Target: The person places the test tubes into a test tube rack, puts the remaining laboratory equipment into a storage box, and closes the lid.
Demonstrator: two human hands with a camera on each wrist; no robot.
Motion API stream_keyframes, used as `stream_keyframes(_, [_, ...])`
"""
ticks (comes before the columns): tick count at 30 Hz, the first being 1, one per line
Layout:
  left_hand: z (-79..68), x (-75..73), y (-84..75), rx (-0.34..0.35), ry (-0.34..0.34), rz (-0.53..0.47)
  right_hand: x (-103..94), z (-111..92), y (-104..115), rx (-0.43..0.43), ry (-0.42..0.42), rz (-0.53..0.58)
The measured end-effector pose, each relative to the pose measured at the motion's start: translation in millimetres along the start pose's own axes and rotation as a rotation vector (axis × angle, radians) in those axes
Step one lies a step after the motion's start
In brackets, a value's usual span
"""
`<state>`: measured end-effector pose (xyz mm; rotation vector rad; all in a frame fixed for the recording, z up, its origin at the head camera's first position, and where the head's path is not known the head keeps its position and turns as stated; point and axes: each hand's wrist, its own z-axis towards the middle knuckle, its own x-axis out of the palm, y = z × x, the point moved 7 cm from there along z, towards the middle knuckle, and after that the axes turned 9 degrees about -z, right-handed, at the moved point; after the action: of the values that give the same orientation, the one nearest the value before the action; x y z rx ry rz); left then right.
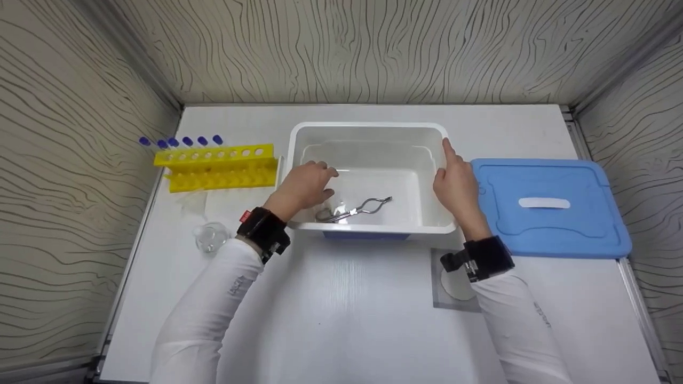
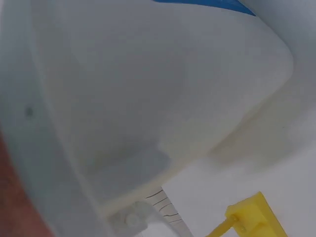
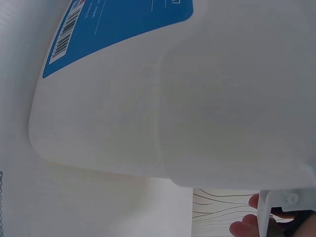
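A white plastic bin [image 1: 368, 230] stands at the middle of the table, with metal crucible tongs [image 1: 368, 207] lying on its floor. My left hand [image 1: 305, 185] reaches over the left rim, its fingers and thumb apart above the bin's inside. Something clear and shiny lies below that hand, beside the tongs. My right hand [image 1: 458, 184] holds the right rim, index finger along the edge and thumb on the inner side. In the right wrist view, curled fingers [image 3: 244, 228] show under the bin's white side handle [image 3: 266, 212].
A yellow test tube rack [image 1: 224, 184] with several blue-capped tubes stands at the left. Near my left forearm is a clear glass vessel [image 1: 212, 237]. A blue lid [image 1: 549, 213] with a white handle lies right of the bin. Wire gauze [image 1: 443, 301] lies beside my right wrist.
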<state>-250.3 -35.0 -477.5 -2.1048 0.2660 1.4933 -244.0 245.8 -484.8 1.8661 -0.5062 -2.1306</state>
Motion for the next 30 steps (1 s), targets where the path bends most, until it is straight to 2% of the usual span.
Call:
stream_keyframes(9, [-24.6,-37.1,9.7,-0.002,-0.246,-0.176,0.3,0,-1,0.018,0.017,0.001])
stream_keyframes(12, [-34.7,-47.1,15.7,-0.014,-0.303,-0.218,0.6,0,-1,0.018,0.02,0.001])
stream_keyframes(16, [-50.4,-55.9,28.1,-0.053,-0.341,-0.27,0.5,0,0,0.013,0.009,-0.003])
stream_keyframes(20, [-72.4,-51.6,51.8,-0.136,-0.371,-0.346,2.2,0,1,0.007,0.008,0.002])
stream_keyframes(24, [-96.0,-36.9,83.0,-0.227,-0.387,-0.406,1.9,1,0,0.013,0.014,0.002])
stream_keyframes(30, [-126.2,-11.4,130.3,-0.375,-0.336,-0.429,1.8,1,-1,0.016,0.012,0.002])
